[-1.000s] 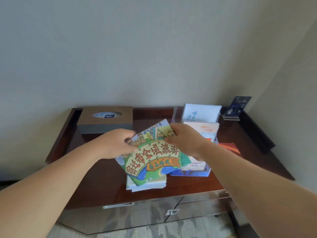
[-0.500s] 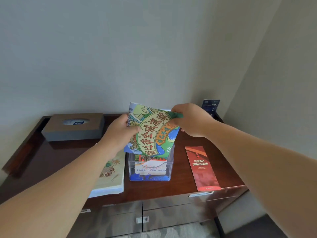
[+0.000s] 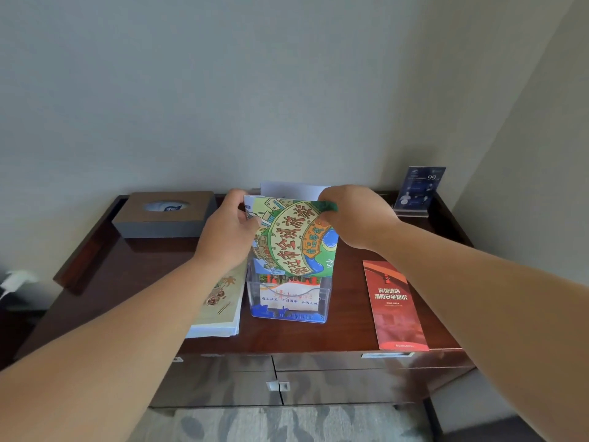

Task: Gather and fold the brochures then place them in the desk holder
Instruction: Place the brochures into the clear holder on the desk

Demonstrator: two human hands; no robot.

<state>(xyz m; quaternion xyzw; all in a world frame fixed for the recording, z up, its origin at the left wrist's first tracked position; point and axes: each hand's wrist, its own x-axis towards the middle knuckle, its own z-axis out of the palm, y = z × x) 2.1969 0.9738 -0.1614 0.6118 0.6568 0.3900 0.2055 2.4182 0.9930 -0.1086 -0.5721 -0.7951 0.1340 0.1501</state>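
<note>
roughly midway: one brochure going into the holder, more waiting on the desk

both hands hold a colourful brochure (image 3: 294, 242) upright over the clear desk holder (image 3: 323, 298), which stands near the middle of the desk (image 3: 127, 275), towards its front edge. the left hand (image 3: 228, 234) grips the brochure's upper left edge, fingers curled round it. the right hand (image 3: 353, 218) pinches the upper right corner. the brochure looks folded, and its lower edge appears to sit just inside the holder. whether it has reached the bottom cannot be told, since most of it stands above the rim.

the holder has paper in it: a printed leaflet shows through the front wall, and a white sheet (image 3: 291, 189) rises at the back behind the brochure. so part of the gathering and placing seems done.

what looks left: a beige booklet stack (image 3: 220, 306) lies flat just beside the holder on its left, by the front edge and partly under the left forearm. a red leaflet (image 3: 393, 306) lies flat to the holder's right, apart from it, reaching the front edge near the right front corner. the red one looks folded narrow; whether the stack needs folding cannot be told.

a tissue box (image 3: 165, 215) at the back left corner and a blue card stand (image 3: 417, 193) at the back right corner seem no part of the job.
</note>
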